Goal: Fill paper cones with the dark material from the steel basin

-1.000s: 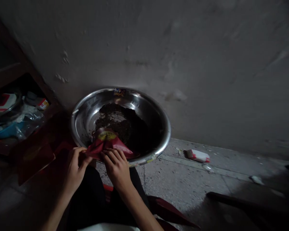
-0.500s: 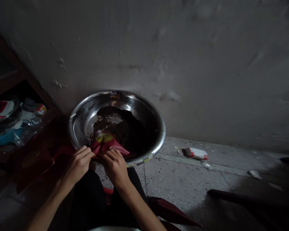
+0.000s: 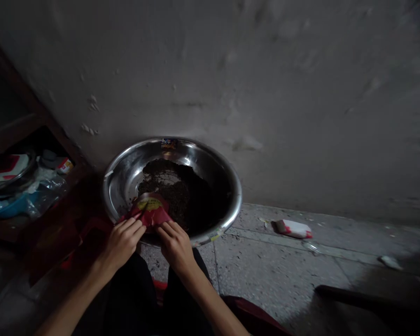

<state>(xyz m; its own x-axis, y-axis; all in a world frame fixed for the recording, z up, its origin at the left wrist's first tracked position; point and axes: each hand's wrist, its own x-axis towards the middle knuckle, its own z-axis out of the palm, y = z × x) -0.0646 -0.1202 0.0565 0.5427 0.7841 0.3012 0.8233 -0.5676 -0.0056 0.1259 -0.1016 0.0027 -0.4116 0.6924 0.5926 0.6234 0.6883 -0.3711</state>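
Note:
A red packet with a yellow label (image 3: 151, 209) lies over the near rim of a wide steel basin (image 3: 220, 161). My left hand (image 3: 126, 237) is closed on the packet's left side, fingers bent over its edge. On the right side, my right hand (image 3: 175, 240) grips the same packet with curled fingers. Both thumbs are mostly hidden. Dark, crumbly material that looks like soil (image 3: 177, 193) covers much of the basin's bottom, heaped toward the right and back. Bare metal shows at the left of the basin.
A grey wall (image 3: 283, 116) rises behind the basin. At left, a shelf holds a blue bowl (image 3: 7, 210) and clear plastic bags. Another dark red packet (image 3: 52, 242) is below it. On the tiled floor lie a white and red box (image 3: 294, 229) and a dark bar (image 3: 350, 296).
Both hands have shifted on the packet, the right slightly rightward and the left slightly lower. The packet's right corner no longer sticks out past my right hand. The view has tilted slightly.

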